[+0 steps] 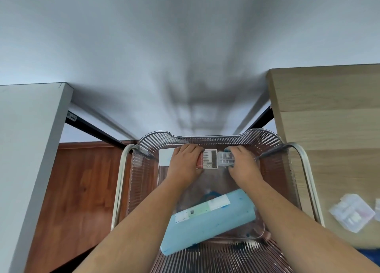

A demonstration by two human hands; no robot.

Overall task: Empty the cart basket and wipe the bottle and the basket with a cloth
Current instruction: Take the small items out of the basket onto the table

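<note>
Head view: the ribbed clear basket [205,137] holds two small cases at its far wall and the blue bottle [207,221] lying on its side at its near end. Your left hand [185,162] curls round the red-edged case [209,159]. Your right hand [243,162] curls round the clear case [225,157]. Expect light, rigid, slick cases; grip their long edges. The bottle may roll; grasp its barrel.
</note>
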